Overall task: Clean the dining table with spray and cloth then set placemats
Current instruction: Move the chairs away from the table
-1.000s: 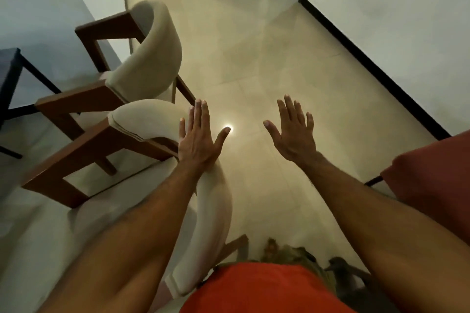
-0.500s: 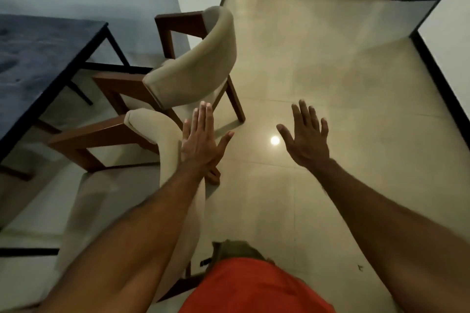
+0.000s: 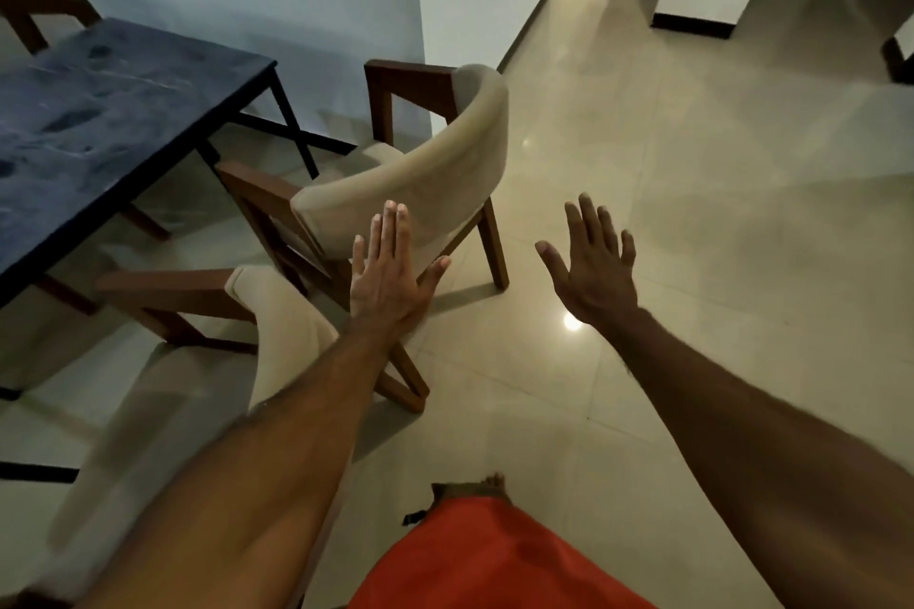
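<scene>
Compared with half a second earlier, the view has swung left: the dining table (image 3: 99, 124) now fills more of the upper-left corner, and the two chairs sit further right and lower in the picture. Both hands keep the same raised, flat pose.

The left hand (image 3: 388, 277) is open and holds nothing; its fingers (image 3: 390, 232) are straight and pressed together, thumb splayed to the right, palm facing away from the camera. It overlaps the cream backrest of the far chair (image 3: 435, 163); whether it touches the fabric cannot be told. Its forearm runs from the lower-left edge, crossing over the backrest of the near chair (image 3: 277, 326).

The right hand (image 3: 591, 267) is likewise open and empty, fingers spread, thumb pointing left, held above the tiled floor (image 3: 692, 213). Its forearm enters from the lower-right corner. The hands are well apart.

The table has a dark, mottled top on thin black legs; its near-right corner lies just beyond the far chair's wooden arm. A bright light reflection (image 3: 571, 322) shows on the floor just beside the right wrist. An orange garment (image 3: 494, 559) occupies the bottom edge.
</scene>
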